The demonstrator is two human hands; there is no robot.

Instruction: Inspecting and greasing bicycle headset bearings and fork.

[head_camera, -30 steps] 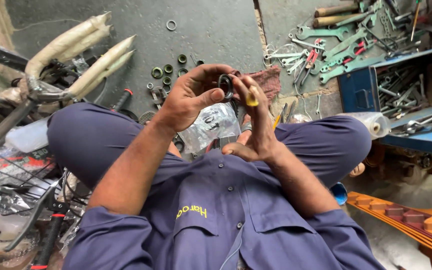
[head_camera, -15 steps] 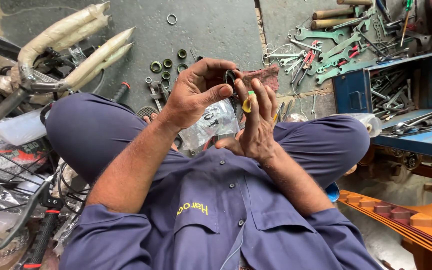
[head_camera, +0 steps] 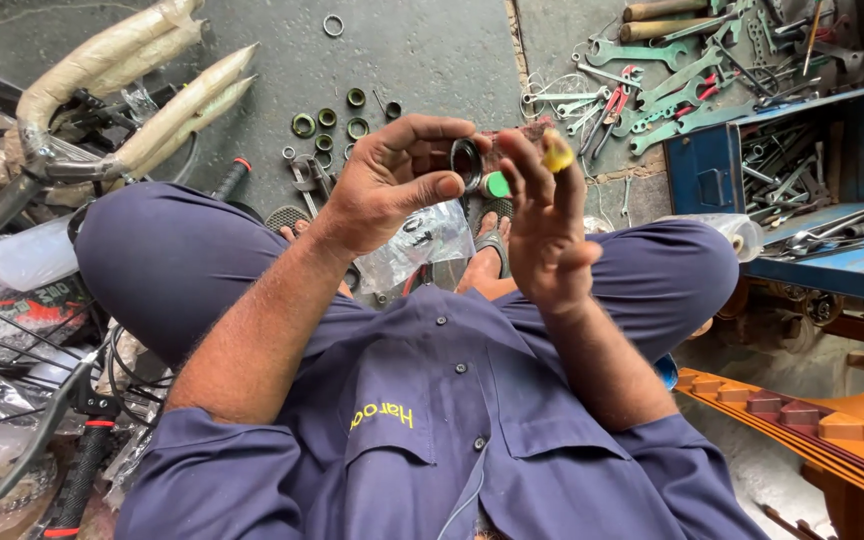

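My left hand (head_camera: 392, 185) pinches a small black metal ring (head_camera: 466, 162) between thumb and forefinger, raised above my lap. My right hand (head_camera: 544, 225) is lifted beside it with its fingers spread upward. A dab of yellow grease (head_camera: 557, 154) sits on one right fingertip, close to the ring. A small green round piece (head_camera: 496, 185) shows at the right thumb, between the two hands; how it is gripped is partly hidden. Below the hands, a clear plastic bag (head_camera: 422, 245) with small parts lies between my knees.
Several green and black rings (head_camera: 330, 120) and a steel ring (head_camera: 333, 25) lie on the concrete floor. Spanners and pliers (head_camera: 642, 95) are spread at the upper right beside an open blue toolbox (head_camera: 712, 165). Wrapped bicycle frame tubes (head_camera: 132, 110) and a brake lever (head_camera: 47, 425) lie left.
Both hands have lifted slightly and drawn apart. The right fingers have opened upward, showing the yellow dab on the fingertip, and the black ring now faces the camera.
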